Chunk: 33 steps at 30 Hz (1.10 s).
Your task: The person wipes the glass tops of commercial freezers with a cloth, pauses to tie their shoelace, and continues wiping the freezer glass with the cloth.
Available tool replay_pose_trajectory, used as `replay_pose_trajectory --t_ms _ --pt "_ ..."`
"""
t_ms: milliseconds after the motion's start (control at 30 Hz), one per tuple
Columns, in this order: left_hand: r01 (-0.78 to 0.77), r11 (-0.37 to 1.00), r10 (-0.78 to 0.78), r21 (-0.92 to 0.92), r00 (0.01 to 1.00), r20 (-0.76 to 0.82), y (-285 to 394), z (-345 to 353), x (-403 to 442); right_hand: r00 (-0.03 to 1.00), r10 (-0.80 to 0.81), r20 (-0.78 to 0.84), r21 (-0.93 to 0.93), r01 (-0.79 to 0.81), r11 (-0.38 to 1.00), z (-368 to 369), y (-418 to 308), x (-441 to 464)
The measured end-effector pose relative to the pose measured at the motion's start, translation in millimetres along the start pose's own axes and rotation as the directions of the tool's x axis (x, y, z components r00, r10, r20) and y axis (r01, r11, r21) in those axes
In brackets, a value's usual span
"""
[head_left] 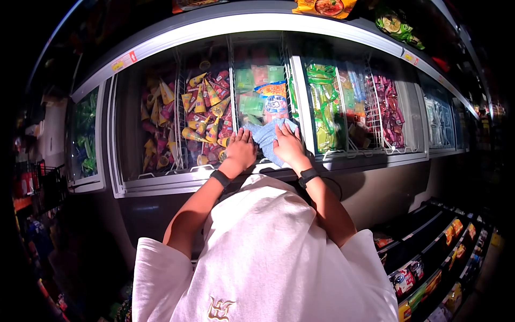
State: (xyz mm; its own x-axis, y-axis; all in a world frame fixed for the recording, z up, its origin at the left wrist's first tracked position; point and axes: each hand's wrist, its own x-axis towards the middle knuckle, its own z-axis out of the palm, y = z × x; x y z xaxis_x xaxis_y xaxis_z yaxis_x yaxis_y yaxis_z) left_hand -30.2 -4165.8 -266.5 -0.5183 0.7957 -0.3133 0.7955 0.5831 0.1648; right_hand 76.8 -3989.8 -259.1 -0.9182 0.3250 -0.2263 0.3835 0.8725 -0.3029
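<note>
Blue cloth [264,138], crumpled over the glass lid near the front edge of the chest freezer [155,187], with a lower fold reaching the metal frame. Right hand [288,146] laid over the cloth, fingers extended and slightly parted, pressing rather than clenching. Left hand [241,151] just beside, at nine o'clock of the right, palm down with fingers extended at the cloth's left edge; impossible to tell whether pinching any of it. Dark wristbands on both wrists.

Around the cloth, seen through the glass: at twelve o'clock, a blue-and-orange printed bag [275,97] on top of pale green and pink packets; at ten o'clock, yellow and red wrapped cones [209,102] in a wire compartment; at two o'clock, bright green packets [325,115]; farther out, between two and three o'clock, dark pink wrappers [388,110]. Beyond the far rim, at one o'clock, an orange food packet [325,7]. Well apart at four o'clock, a low tiered shelf [416,236] with colourful packages.
</note>
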Motion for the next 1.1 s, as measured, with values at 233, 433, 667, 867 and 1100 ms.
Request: replay_pose_trajectory --t_ms 233,433,667,867,1100 --pt "-0.044 0.999 0.044 0.007 0.999 -0.032 -6 4 -12 0.997 -0.082 0.003 -0.01 0.082 0.997 1 13 -37" --pt "-0.016 0.999 0.017 0.043 1.0 -0.02 -5 -2 4 0.995 -0.065 0.074 0.015 0.064 0.998 -6 22 -26" --pt "0.075 0.996 -0.078 0.054 0.995 0.066 -2 -25 50 0.996 0.079 0.049 0.008 -0.08 0.997 -10 12 25" --pt "0.045 0.998 -0.044 0.049 0.999 -0.019 -4 -7 30 1.0 -0.014 -0.015 0.018 0.014 1.0 0 12 -6" --pt "-0.044 0.998 0.046 0.035 0.996 -0.08 -5 -4 10 0.998 0.006 0.057 0.14 -0.014 0.99 -5 7 -24"
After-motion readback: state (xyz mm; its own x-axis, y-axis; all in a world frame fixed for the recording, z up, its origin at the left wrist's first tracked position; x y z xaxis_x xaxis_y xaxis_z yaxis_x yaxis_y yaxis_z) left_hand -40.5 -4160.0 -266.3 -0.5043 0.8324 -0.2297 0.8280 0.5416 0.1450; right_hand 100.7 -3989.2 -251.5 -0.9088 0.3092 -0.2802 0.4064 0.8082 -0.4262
